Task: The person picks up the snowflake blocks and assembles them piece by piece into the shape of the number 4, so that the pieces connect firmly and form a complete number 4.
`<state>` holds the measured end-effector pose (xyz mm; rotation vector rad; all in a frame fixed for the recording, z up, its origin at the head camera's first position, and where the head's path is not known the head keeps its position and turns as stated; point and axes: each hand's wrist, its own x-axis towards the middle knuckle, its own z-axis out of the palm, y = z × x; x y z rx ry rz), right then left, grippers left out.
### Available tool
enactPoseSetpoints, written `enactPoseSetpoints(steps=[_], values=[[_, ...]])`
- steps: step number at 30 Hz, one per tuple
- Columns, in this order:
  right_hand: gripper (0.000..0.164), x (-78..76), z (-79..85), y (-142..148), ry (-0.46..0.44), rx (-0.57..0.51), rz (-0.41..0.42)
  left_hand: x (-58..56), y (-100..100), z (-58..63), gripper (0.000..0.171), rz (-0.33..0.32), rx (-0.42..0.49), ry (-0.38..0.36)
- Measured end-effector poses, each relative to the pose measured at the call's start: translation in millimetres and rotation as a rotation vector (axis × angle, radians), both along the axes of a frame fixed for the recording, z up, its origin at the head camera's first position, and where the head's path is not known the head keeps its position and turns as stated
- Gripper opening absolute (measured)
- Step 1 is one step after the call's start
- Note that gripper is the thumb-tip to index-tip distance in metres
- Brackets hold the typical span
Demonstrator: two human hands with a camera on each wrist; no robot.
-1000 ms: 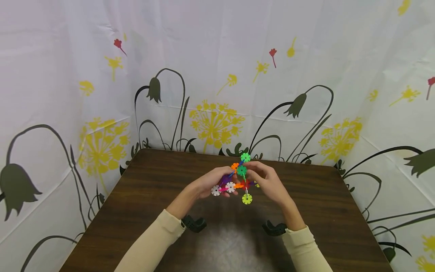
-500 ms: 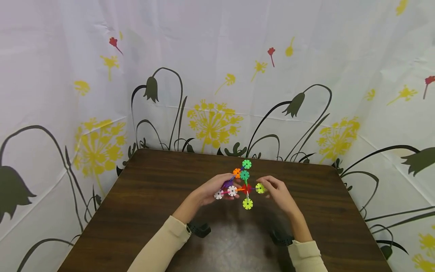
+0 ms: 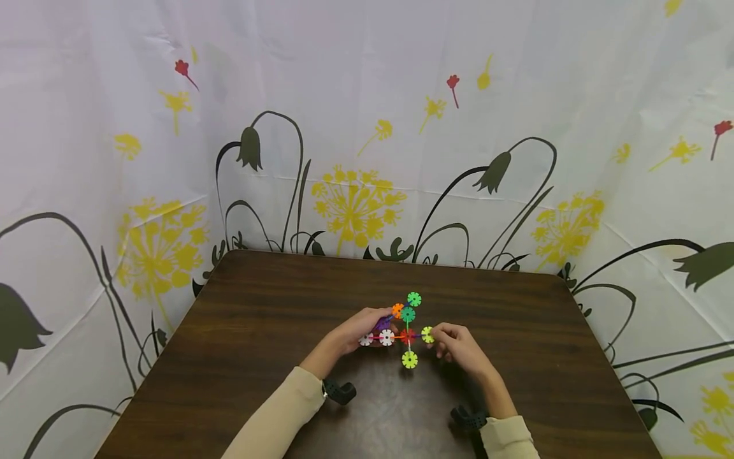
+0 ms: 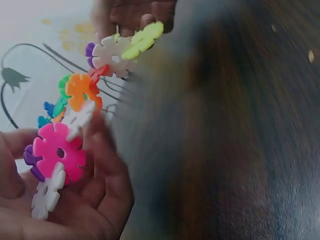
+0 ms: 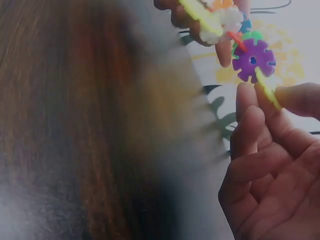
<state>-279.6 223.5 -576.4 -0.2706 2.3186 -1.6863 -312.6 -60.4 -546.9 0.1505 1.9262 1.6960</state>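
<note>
Notched plastic discs of several colours are slotted together into one branching structure, held above the table. My left hand (image 3: 357, 330) grips its left end; in the left wrist view a pink disc (image 4: 60, 152) and a white disc (image 4: 48, 192) lie between the thumb and fingers. At the other end, my right hand (image 3: 463, 347) pinches a yellow disc (image 5: 269, 90) between thumb and fingers. That disc sits in a slot of a purple disc (image 5: 254, 61). Around the red middle disc (image 3: 408, 336), a green disc (image 3: 408, 314) stands above and another yellow disc (image 3: 410, 360) below.
Below the hands is a dark brown wooden table (image 3: 275, 299). Behind it and at both sides hangs a white curtain (image 3: 367, 76) with printed flowers. Both wrists carry black camera mounts (image 3: 341, 392).
The right hand has left the upper green discs, moved down to the right and now pinches the yellow disc at that end. Both hands and the structure have come lower.
</note>
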Motion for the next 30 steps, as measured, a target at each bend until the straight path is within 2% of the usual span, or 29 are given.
enactPoseSetpoints(steps=[4, 7, 11, 17, 20, 25, 30], values=[[0.033, -9.2, -4.1, -5.9, -0.029, 0.018, 0.004, -5.0, 1.2, -4.3, 0.060, 0.097, -0.144, 0.072], [0.034, -19.0, -4.4, -12.3, -0.052, 0.026, -0.001, -11.1, 1.4, -5.7, 0.062, 0.124, -0.205, 0.121], [0.035, -30.5, -4.7, -18.9, -0.101, 0.049, -0.002, -20.4, 2.9, -6.5, 0.058, 0.110, -0.242, 0.195], [0.034, -46.3, -8.2, -26.4, -0.145, 0.090, -0.027, -32.6, 3.3, 7.6, 0.060, 0.080, -0.361, 0.269], [0.032, -49.8, -8.5, -27.2, -0.180, 0.109, -0.055, -38.0, 5.4, 10.0, 0.059, 0.064, -0.419, 0.311], [0.032, -50.8, -6.5, -26.6, -0.209, 0.108, -0.070, -39.9, 8.6, 10.8, 0.056, 0.012, -0.378, 0.285], [0.036, -49.9, -9.7, -24.8, -0.226, 0.068, -0.102, -37.3, 3.5, 7.1, 0.057, 0.013, -0.338, 0.271]])
